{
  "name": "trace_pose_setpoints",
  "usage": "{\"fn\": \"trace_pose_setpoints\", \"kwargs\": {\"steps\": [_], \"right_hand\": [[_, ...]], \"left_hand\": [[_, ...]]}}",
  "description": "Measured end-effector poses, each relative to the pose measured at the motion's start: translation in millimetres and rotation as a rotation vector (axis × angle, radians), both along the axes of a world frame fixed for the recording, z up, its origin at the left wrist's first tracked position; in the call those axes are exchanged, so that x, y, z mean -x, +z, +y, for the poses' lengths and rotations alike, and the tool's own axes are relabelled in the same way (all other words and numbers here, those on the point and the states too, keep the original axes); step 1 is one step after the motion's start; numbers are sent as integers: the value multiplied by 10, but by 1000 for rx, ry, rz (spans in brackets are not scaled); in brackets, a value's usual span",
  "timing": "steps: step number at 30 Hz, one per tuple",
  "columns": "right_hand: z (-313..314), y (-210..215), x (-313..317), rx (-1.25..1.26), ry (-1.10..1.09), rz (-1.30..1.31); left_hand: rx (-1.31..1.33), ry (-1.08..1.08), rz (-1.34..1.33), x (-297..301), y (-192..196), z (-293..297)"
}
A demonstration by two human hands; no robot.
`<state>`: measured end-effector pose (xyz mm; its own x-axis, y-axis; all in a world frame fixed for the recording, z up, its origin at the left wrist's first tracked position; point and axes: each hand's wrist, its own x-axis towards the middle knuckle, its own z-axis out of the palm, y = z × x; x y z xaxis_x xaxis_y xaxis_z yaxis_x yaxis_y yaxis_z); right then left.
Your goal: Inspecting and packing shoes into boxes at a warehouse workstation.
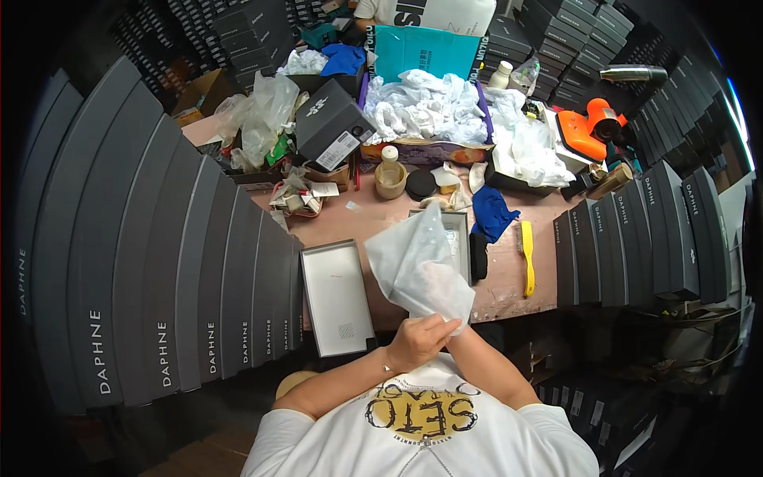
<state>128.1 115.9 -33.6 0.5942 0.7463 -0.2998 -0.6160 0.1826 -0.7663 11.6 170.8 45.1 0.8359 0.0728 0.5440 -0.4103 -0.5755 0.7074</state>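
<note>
A frosted translucent plastic bag (pixel 409 250) hangs over the table in front of me, its mouth toward my body. My left hand (pixel 421 340) pinches the edge of that mouth. My right hand (pixel 439 280) is inside the bag, a pale blurred shape through the plastic; its fingers cannot be made out. Behind the bag, partly covered, stands an open grey box (pixel 462 238) with something white inside. Left of it lies a shallow grey box part (pixel 335 278), white inside and empty-looking.
Tall rows of dark grey shoeboxes wall both sides (pixel 187 262) (pixel 636 238). A yellow-handled brush (pixel 526 258), blue cloth (pixel 493 213) and black brush-like block (pixel 478 256) lie right. At the back are a bin of crumpled white paper (pixel 429 107), a jar (pixel 389 175) and an orange tool (pixel 584 131).
</note>
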Motion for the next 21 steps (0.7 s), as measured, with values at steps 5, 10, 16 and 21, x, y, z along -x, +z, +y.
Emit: {"fn": "trace_pose_setpoints", "kwargs": {"steps": [5,10,16,21], "right_hand": [[18,-190,0,39,51,-62],[16,-508,111,17,69,-62],[323,-108,592,233,189,-1208],[179,366,592,70,552,-1338]], "left_hand": [[-13,-60,11,101,-4,-4],[229,96,177,409,-178,113],[1946,272,485,558,-506,366],[1912,349,305,747,-734,754]]}}
